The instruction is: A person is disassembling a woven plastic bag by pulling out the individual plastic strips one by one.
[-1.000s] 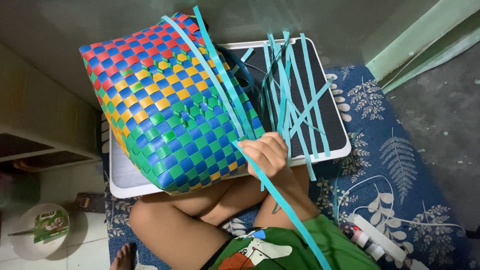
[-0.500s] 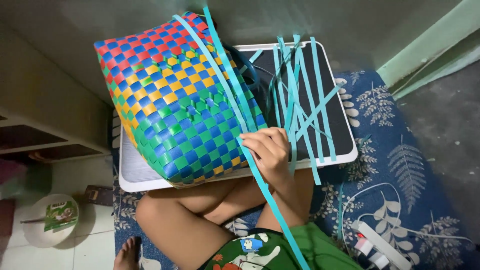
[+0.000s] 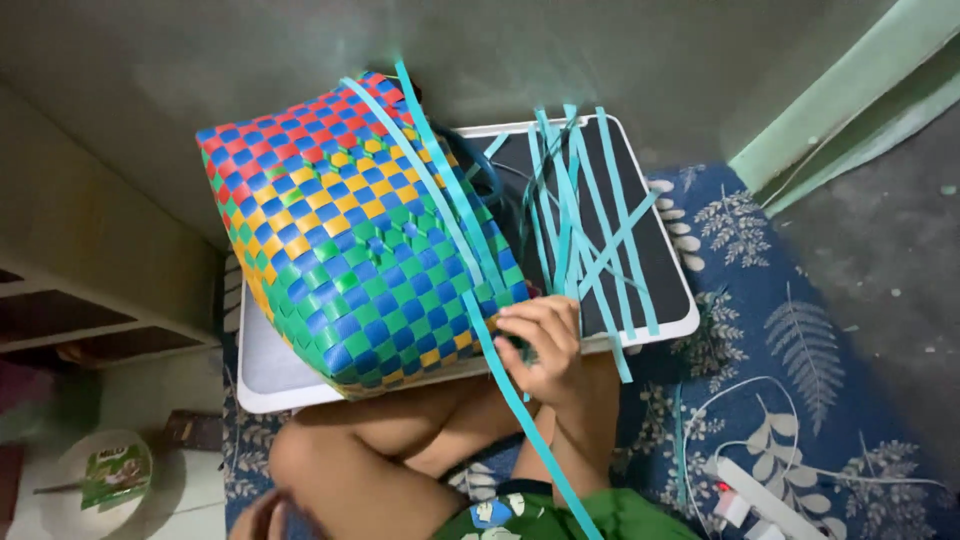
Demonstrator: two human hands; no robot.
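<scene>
A woven basket [image 3: 350,250] of red, blue, yellow and green plastic strips lies tilted on a small table [image 3: 270,375] with a white rim and dark top. Loose teal strips [image 3: 590,230] fan out from its open side over the tabletop. One long teal strip [image 3: 520,410] runs across the basket and down over my lap. My right hand [image 3: 545,345] rests at the basket's lower right corner, its fingers curled on that strip where it leaves the weave. My left hand is out of sight. My bare knee [image 3: 360,460] is folded under the table's front edge.
A blue mat with a leaf pattern [image 3: 800,340] covers the floor on the right, with a white power strip [image 3: 765,495] and a white cable on it. A round plate with a green packet [image 3: 110,475] sits at bottom left. A wooden shelf [image 3: 90,320] stands left.
The view has drifted, so basket and table sit further right and lower in the picture. My right hand stays at the basket's corner on the teal strip, its fingers slightly shifted.
</scene>
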